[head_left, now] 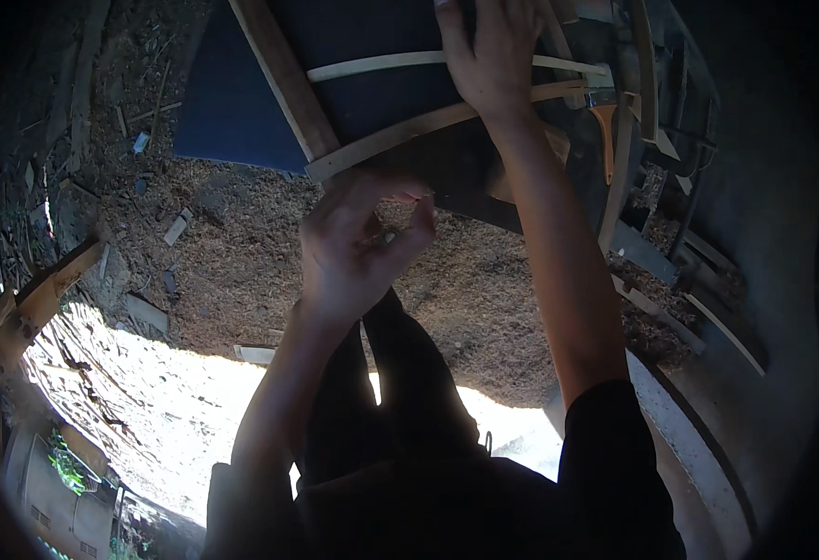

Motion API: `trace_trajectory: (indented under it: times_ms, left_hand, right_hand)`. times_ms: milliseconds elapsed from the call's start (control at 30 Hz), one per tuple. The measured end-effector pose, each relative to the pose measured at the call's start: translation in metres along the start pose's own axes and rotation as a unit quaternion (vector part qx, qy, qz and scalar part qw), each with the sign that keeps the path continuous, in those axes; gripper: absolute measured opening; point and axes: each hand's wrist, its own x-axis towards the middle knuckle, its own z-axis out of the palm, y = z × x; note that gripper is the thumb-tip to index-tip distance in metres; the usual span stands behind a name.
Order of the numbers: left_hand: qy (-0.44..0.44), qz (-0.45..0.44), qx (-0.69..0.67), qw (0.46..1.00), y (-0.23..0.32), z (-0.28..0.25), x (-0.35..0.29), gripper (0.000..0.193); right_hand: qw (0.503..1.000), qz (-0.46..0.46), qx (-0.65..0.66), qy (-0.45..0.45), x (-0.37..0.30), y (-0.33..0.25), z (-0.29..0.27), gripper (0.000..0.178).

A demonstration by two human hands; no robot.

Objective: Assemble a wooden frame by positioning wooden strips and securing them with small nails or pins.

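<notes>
Nearest, the left hand (358, 247) hovers over the sawdust floor (241, 252), thumb and fingertips pinched narrowly together; whether a nail or other small piece sits in that pinch is too dark to tell. If something small is held there, a slip would likely lose it in the sawdust. Farther off, the right hand (494, 51) lies flat, fingers spread, pressing on the pale strips (400, 131) that cross the dark panel (372, 84). The strips look thin and bowed, so I judge that easing the pressure could let one spring or slide off the plank (283, 79). The panel's top is cut off, and the clutter at the right is lost in shadow.
</notes>
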Motion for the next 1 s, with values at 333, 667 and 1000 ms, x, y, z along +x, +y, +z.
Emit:
trace_trajectory:
  times_ms: [333,667,1000]
  left_hand:
    - [0.137,-0.056,-0.058,0.987,0.007,0.071,-0.003,0.025]
    - [0.324,-0.033,-0.035,0.945,-0.007,0.101,0.060,0.021]
    - [0.421,-0.068,0.097,0.899,-0.018,0.123,0.108,0.021]
  right_hand:
    - [0.995,-0.019,0.090,-0.029,0.005,0.014,0.004,0.028]
    - [0.979,0.020,0.165,-0.121,0.005,0.017,-0.005,0.034]
    - [0.935,0.083,0.304,-0.163,0.009,0.015,-0.013,0.050]
